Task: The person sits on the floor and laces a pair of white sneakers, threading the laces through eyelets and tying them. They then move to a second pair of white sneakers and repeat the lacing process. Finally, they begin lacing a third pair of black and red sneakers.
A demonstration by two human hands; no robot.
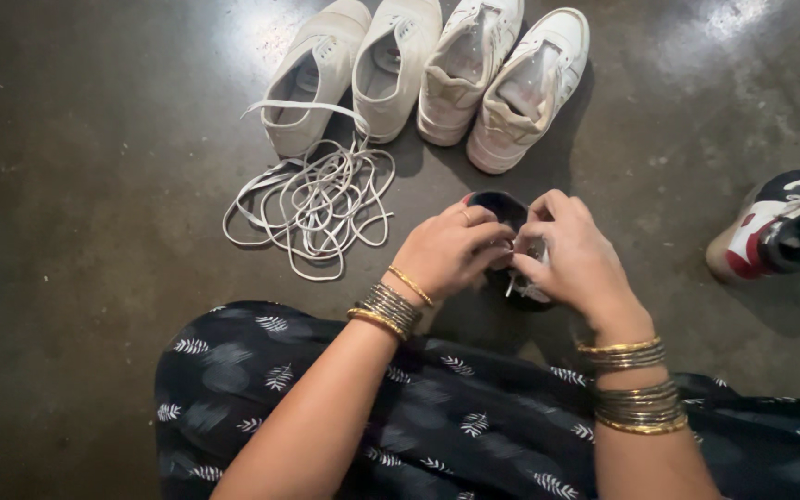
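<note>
Dark polished concrete floor (pixel 94 185), 4 pale sneakers (pixel 437 74) beyond loose white laces (pixel 312 204); left hand (pixel 446 252) and right hand (pixel 578 259) both pinch closed on lace at the dark sneaker (pixel 502 208) before her knees—best kept taut, fed eyelet by eyelet.

1. The left hand (pixel 451 252) wears a thin ring on one finger.
2. The left wrist carries a stack of gold and darker metal bangles (pixel 389 307), with one slim gold bangle set nearer the hand.
3. The right hand (pixel 578 261) has bare fingers; its forearm bears two separate bands of gold bangles (pixel 631 384).
4. A dark garment (pixel 456 417) printed with small white leaf sprigs covers the lap.
5. Both forearms are sleeveless.
</note>
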